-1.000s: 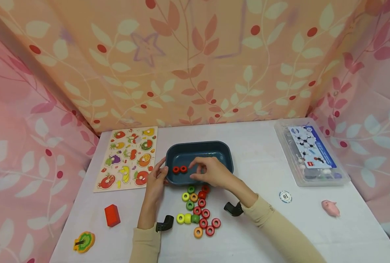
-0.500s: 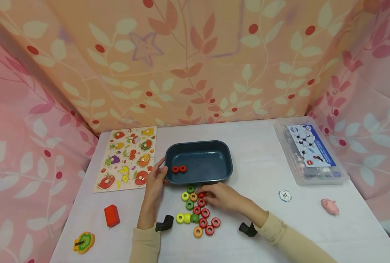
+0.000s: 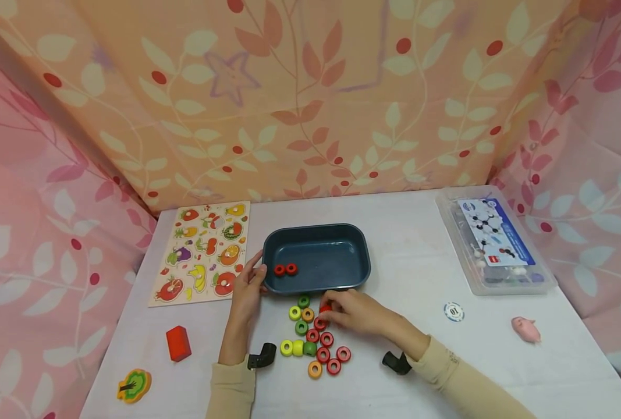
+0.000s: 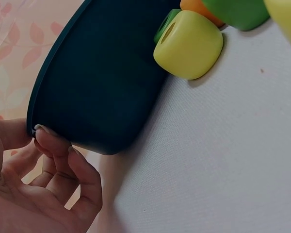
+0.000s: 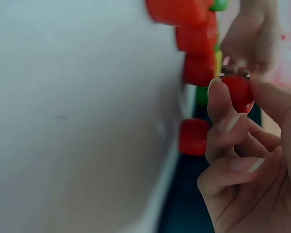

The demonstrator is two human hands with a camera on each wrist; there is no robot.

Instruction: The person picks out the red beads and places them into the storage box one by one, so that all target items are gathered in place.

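Observation:
At the left end of a dark blue rectangular tray point(image 3: 336, 262), my left hand point(image 3: 247, 291) pinches the rim, which the left wrist view shows between thumb and fingers point(image 4: 53, 143). Two red beads point(image 3: 291, 269) lie inside the tray at its front left. Just in front of the tray, my right hand point(image 3: 359, 314) pinches a red bead point(image 5: 238, 93) between thumb and forefinger; the hand partly hides it in the head view. Around it on the cloth lie several red beads point(image 3: 327, 339), green beads point(image 3: 301, 327), yellow beads point(image 3: 295, 313) and orange beads point(image 3: 315, 369).
Behind to the left lies a fruit puzzle board point(image 3: 205, 250). A red block point(image 3: 178, 343) and a tree-shaped piece point(image 3: 134, 386) sit at the front left. To the right are a clear plastic case point(image 3: 496, 241), a round chip point(image 3: 454, 312) and a pink pig figure point(image 3: 525, 329).
My right hand has come from above the tray down to the beads in front of it and taken hold of a red bead. The left hand stays on the rim.

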